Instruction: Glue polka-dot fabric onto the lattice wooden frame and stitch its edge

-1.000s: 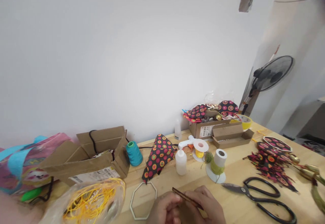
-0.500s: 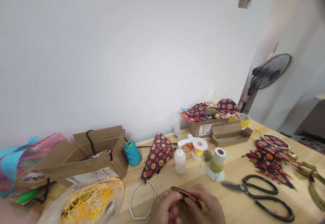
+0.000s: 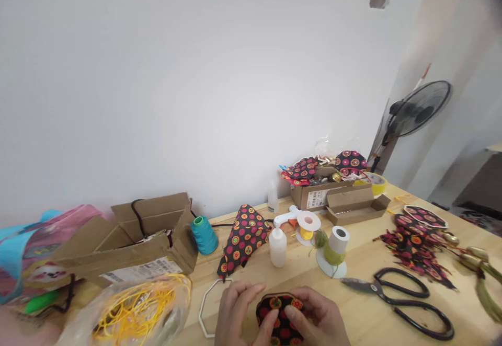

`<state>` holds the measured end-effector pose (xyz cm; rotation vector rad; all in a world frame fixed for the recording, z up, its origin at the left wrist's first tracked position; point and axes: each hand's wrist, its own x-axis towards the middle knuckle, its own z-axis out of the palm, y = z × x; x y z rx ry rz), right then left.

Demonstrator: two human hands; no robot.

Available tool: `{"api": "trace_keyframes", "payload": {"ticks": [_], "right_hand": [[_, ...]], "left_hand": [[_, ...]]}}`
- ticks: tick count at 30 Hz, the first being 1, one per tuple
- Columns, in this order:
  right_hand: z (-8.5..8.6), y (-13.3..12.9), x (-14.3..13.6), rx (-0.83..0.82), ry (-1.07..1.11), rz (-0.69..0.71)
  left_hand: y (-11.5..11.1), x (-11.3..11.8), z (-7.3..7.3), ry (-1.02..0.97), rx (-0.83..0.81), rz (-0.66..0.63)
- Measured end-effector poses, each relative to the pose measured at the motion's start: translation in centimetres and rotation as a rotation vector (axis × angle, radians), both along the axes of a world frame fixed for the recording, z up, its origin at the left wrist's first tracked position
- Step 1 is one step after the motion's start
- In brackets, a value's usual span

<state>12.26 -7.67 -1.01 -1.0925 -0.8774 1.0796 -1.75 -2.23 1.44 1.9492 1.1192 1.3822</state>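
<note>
Between my two hands is a dark fabric-covered piece (image 3: 281, 330) printed with red and orange flowers, its patterned face turned up toward me. My left hand (image 3: 240, 317) grips its left side, thumb pressed on the face and the fingers raised behind. The right side is pinched in my right hand (image 3: 319, 317), with the thumb on the cloth. Its lower edge runs out of view. Partly covered by my left hand, a white octagonal frame (image 3: 203, 312) lies on the table. Black-handled scissors (image 3: 392, 293) rest open to the right of my right hand.
Behind my hands stand a white bottle (image 3: 278, 249), a spool of green cord (image 3: 335, 257) and folded patterned cloth (image 3: 245, 239). Bagged yellow cord (image 3: 141, 309) and a cardboard box (image 3: 157, 252) sit left. Fabric scraps (image 3: 415, 254) lie right.
The fabric-covered piece has been turned from edge-on to face-up. My left hand has shifted left over the white frame, with its fingers lifted.
</note>
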Motion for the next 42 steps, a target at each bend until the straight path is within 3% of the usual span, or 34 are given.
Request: {"api": "trace_keyframes", "payload": {"ticks": [2, 4, 8, 11, 16, 20, 29, 38, 42], "right_hand": [[0.1, 0.0, 0.0, -0.028, 0.045, 0.005], [0.2, 0.0, 0.0, -0.047, 0.089, 0.001], [0.3, 0.1, 0.1, -0.085, 0.136, -0.016], [0.5, 0.3, 0.3, -0.083, 0.052, -0.019], [2.0, 0.3, 0.7, 0.079, -0.447, -0.300], [3.1, 0.2, -0.1, 0.174, -0.627, -0.240], [2.8, 0.5, -1.5, 0.079, -0.619, -0.166], [3.3, 0.6, -1.6, -0.013, -0.479, -0.162], [3.5, 0.8, -1.8, -0.050, -0.454, -0.189]], "left_hand": [[0.7, -0.6, -0.2, 0.111, 0.148, -0.111], [1.2, -0.7, -0.6, 0.188, 0.151, -0.254], [1.3, -0.2, -1.5, 0.129, -0.130, -0.364], [1.3, -0.1, -1.5, 0.066, -0.226, -0.377], [1.6, -0.4, -0.3, 0.171, 0.027, -0.342], [1.2, -0.6, -0.5, 0.188, 0.180, -0.288], [1.5, -1.3, -0.9, 0.309, 0.478, -0.311], [1.9, -1.5, -0.6, 0.383, 0.608, -0.309], [1.6, -1.3, -0.8, 0.339, 0.575, -0.281]]}}
